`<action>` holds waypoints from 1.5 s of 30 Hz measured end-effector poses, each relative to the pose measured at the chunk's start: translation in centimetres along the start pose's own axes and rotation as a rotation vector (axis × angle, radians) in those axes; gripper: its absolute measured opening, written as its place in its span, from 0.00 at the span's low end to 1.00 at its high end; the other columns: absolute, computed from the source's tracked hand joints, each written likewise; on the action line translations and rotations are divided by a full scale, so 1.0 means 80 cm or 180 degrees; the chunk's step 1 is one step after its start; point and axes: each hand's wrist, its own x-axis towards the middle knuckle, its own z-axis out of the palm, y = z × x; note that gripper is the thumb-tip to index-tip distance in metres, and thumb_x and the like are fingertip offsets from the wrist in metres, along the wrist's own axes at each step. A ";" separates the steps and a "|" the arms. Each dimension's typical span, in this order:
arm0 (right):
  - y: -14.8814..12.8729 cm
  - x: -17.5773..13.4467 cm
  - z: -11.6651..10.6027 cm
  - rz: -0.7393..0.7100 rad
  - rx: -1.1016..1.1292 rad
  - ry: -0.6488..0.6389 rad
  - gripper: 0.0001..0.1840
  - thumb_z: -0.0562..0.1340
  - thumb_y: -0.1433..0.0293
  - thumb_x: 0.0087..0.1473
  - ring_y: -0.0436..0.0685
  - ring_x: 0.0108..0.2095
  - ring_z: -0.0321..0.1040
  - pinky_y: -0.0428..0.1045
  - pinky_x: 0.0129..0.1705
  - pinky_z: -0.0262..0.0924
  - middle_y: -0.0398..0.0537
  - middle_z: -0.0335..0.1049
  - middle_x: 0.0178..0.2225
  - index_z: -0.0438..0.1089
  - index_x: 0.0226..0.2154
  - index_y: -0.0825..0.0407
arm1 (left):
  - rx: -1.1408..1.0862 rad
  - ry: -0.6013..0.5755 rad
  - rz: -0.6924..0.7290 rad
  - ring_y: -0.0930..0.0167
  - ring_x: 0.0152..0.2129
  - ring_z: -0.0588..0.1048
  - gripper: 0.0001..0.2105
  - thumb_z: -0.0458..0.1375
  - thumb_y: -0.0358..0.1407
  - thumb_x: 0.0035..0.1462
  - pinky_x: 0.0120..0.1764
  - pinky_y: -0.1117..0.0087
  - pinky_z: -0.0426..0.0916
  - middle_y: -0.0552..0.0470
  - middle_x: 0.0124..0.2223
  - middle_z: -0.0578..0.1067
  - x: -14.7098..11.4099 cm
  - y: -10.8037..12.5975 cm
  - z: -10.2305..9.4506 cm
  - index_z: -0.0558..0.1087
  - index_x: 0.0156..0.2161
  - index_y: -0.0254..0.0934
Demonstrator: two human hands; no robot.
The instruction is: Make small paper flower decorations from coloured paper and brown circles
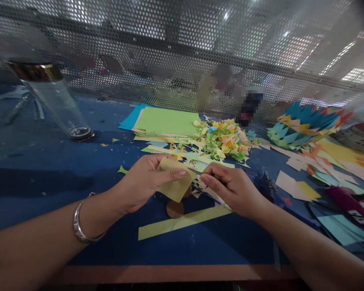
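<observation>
My left hand (142, 182) pinches a pale yellow square of paper (176, 184), with the thumb lying across its front. My right hand (230, 188) is closed at the paper's right edge. A thin metal tool (194, 170) sticks out of its fingers and meets the paper's upper right side; most of it is hidden in the hand. Below the paper lies a round brown disc (175, 209). A long yellow paper strip (182, 222) rests on the blue table under both hands.
Behind my hands are a heap of small folded paper pieces (227, 139) and a stack of coloured sheets (170, 121). A clear bottle (56, 101) stands left. At right are a spiky folded-paper bowl (303, 125), paper scraps (297, 186) and a purple tool with a cord (348, 206). Perforated metal (170, 44) borders the back.
</observation>
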 end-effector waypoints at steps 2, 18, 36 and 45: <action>0.000 0.000 0.000 0.0001 -0.0016 0.0006 0.19 0.54 0.56 0.65 0.47 0.22 0.52 0.47 0.25 0.47 0.38 0.56 0.22 0.65 0.29 0.51 | -0.0007 -0.0013 -0.0011 0.66 0.31 0.81 0.09 0.67 0.38 0.53 0.36 0.68 0.73 0.50 0.34 0.82 0.000 0.000 0.000 0.73 0.35 0.37; -0.002 0.000 0.001 -0.0102 -0.0152 -0.0066 0.19 0.53 0.57 0.66 0.47 0.23 0.54 0.47 0.26 0.48 0.39 0.59 0.23 0.66 0.30 0.52 | 0.0218 -0.0042 -0.0049 0.71 0.27 0.77 0.12 0.67 0.41 0.51 0.29 0.73 0.67 0.52 0.31 0.80 -0.004 0.003 0.004 0.71 0.32 0.36; -0.003 -0.001 0.001 -0.0232 -0.0253 -0.0075 0.18 0.54 0.58 0.66 0.46 0.22 0.56 0.46 0.25 0.49 0.39 0.61 0.22 0.66 0.30 0.51 | 0.0004 -0.0233 -0.0220 0.71 0.24 0.77 0.08 0.67 0.37 0.51 0.27 0.73 0.69 0.52 0.29 0.79 -0.003 -0.001 0.002 0.74 0.32 0.35; -0.006 0.000 0.003 -0.0325 -0.0253 -0.0069 0.17 0.54 0.59 0.66 0.46 0.20 0.55 0.46 0.24 0.47 0.39 0.60 0.21 0.66 0.30 0.51 | -0.0023 -0.0274 -0.0382 0.71 0.26 0.77 0.07 0.68 0.37 0.49 0.31 0.71 0.69 0.51 0.31 0.80 -0.006 0.002 0.004 0.77 0.32 0.37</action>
